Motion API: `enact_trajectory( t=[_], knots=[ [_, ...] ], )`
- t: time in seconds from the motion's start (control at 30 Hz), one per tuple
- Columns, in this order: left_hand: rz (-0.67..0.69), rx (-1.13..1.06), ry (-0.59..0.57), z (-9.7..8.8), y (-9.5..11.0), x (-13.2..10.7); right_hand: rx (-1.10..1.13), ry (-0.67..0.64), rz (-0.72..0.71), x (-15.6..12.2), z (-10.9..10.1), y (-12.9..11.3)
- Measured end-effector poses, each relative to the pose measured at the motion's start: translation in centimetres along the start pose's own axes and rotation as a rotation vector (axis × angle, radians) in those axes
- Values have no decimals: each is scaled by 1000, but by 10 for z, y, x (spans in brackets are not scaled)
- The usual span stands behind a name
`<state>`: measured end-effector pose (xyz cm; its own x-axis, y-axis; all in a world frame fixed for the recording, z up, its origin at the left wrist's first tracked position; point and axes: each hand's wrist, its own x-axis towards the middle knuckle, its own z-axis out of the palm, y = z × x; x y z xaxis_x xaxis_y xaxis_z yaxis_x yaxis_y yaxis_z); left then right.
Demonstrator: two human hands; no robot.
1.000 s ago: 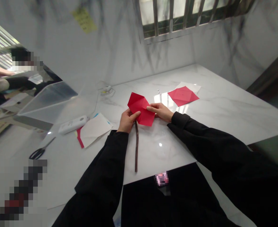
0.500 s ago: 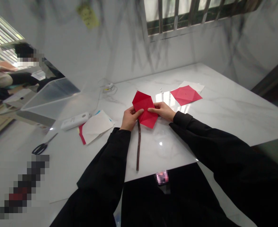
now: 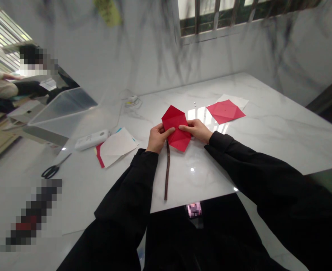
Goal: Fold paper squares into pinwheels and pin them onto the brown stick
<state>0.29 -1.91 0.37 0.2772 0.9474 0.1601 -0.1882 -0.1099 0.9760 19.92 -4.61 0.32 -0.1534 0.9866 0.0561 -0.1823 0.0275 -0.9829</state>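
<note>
Both of my hands hold a folded red paper (image 3: 177,128) just above the white marble table (image 3: 267,124). My left hand (image 3: 158,138) pinches its left edge, thumb on top. At the right edge, my right hand (image 3: 197,130) grips it with closed fingers. The paper is creased into an angular shape with a point toward the window. A thin dark brown stick (image 3: 167,171) lies on the table under my left hand and runs toward me.
Another red creased sheet (image 3: 225,111) lies on white paper at the back right, with tiny beads (image 3: 195,104) near it. White and red papers (image 3: 116,146), a white device (image 3: 91,139), scissors (image 3: 52,170) and a clear plastic box (image 3: 61,111) are to the left. A person sits far left.
The red paper has been pressed into a narrower, more folded shape between my hands. The view has shifted slightly; the hands stay on the paper.
</note>
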Motion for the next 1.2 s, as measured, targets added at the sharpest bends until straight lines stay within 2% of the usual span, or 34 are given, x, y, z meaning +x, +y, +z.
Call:
enact_trajectory(
  t=[1.0, 1.2],
  knots=[
    [-13, -17, 20, 4, -1, 0, -2, 20, -6, 1, -1, 2],
    [-37, -74, 41, 1, 3, 3, 50, 5, -22, 2, -1, 4]
  ],
)
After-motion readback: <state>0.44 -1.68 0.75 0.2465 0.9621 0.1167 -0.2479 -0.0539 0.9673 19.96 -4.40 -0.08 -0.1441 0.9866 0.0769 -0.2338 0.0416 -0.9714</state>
